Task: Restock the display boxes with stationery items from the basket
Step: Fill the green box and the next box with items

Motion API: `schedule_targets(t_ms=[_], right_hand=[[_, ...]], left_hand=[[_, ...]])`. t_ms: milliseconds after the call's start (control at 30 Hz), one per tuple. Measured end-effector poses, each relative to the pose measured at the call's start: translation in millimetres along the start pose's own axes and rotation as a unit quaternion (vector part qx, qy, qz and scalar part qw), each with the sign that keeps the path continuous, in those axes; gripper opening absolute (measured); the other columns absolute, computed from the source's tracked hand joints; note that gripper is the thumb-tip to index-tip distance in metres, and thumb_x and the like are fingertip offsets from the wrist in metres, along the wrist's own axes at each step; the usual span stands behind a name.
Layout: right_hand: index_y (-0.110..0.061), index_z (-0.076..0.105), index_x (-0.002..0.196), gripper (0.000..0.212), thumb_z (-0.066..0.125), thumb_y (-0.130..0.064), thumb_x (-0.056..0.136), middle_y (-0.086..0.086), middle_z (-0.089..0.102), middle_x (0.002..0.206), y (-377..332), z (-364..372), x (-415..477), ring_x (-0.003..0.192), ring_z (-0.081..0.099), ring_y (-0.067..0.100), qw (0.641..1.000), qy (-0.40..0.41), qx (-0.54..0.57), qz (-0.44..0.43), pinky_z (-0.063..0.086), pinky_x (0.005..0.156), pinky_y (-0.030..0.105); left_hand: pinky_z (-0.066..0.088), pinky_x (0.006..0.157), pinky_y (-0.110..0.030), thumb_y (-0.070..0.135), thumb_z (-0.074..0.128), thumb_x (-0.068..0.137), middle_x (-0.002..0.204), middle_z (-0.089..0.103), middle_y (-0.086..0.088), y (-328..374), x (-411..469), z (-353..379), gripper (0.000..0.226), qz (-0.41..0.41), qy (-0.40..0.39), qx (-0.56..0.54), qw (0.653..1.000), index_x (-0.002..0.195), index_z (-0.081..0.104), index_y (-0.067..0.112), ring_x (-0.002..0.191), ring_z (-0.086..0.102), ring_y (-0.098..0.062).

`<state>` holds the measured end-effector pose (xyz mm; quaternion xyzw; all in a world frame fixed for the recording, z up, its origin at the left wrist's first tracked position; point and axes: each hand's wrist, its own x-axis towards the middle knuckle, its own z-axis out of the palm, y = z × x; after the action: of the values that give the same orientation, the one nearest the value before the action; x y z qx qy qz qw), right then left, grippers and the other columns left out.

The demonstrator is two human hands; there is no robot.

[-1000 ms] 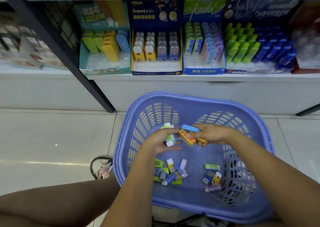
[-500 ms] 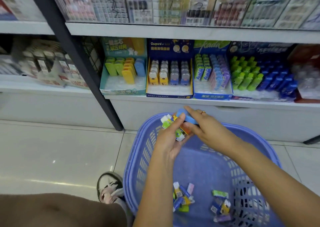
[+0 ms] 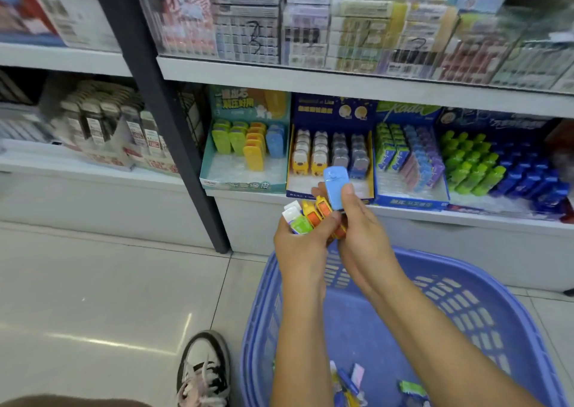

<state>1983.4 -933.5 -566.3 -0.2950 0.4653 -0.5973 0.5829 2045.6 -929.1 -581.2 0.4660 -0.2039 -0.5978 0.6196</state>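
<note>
Shop shelf [image 3: 466,220] w/ display boxes [image 3: 243,186] sits closer than before; both hands raised above blue basket [image 3: 466,271]. Left hand [image 3: 298,245] grips several erasers [image 3: 312,217]; right hand [image 3: 365,229] pinches blue eraser [image 3: 334,186].

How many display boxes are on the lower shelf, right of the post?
4, side by side: teal box, navy box, blue box, bottle box. A fifth may be cut off at right.

A black-and-white shoe [image 3: 203,372] is resting on the pale floor tiles [image 3: 108,282], which are catching a streak of light. A dark post [image 3: 161,111] is slanting across the shelving. Packets [image 3: 310,27] are sitting in rows on the upper shelf [image 3: 341,80].
</note>
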Motion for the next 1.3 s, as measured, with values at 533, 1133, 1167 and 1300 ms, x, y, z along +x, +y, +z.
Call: schedule_targets(t_ms=[533,1133,1167,1300], right_hand=[[-0.015,0.067,0.089,0.012,0.055,-0.016,0.093,0.003,0.063,0.08,16,73,28,0.072,0.057,0.009,0.959,-0.108,-0.249,-0.085,0.048,0.063,0.022],[-0.012,0.06,0.108,0.024,0.064,-0.009,0.085,0.013,0.062,0.101,-18,62,145,0.09,0.059,0.028,0.671,-0.138,-0.66,-0.308,0.05,0.08,0.042],[-0.012,0.06,0.107,0.023,0.064,-0.008,0.085,0.012,0.062,0.101,-16,60,147,0.09,0.059,0.027,0.678,-0.137,-0.653,-0.307,0.051,0.08,0.041],[-0.011,0.061,0.108,0.022,0.063,-0.007,0.086,0.009,0.065,0.106,-14,56,154,0.091,0.062,0.023,0.717,-0.114,-0.619,-0.301,0.052,0.084,0.039]], left_hand=[[0.056,0.06,-0.031,-0.01,0.065,0.076,0.076,0.065,-0.01,41,28,-54,0.024,0.017,0.103,-0.13,0.986,0.099,0.062,-0.002,0.062,0.061,-0.016],[0.049,0.056,-0.012,0.008,0.075,0.073,0.067,0.065,0.021,38,28,-67,0.029,0.119,0.153,0.158,0.968,0.086,0.058,0.028,0.056,0.06,0.003],[0.051,0.057,-0.015,0.008,0.074,0.074,0.068,0.064,0.023,38,28,-67,0.029,0.114,0.148,0.159,0.969,0.085,0.058,0.029,0.056,0.061,0.003],[0.053,0.057,-0.02,0.008,0.074,0.074,0.068,0.065,0.019,36,29,-68,0.027,0.114,0.142,0.153,0.971,0.084,0.058,0.027,0.055,0.061,0.0]])
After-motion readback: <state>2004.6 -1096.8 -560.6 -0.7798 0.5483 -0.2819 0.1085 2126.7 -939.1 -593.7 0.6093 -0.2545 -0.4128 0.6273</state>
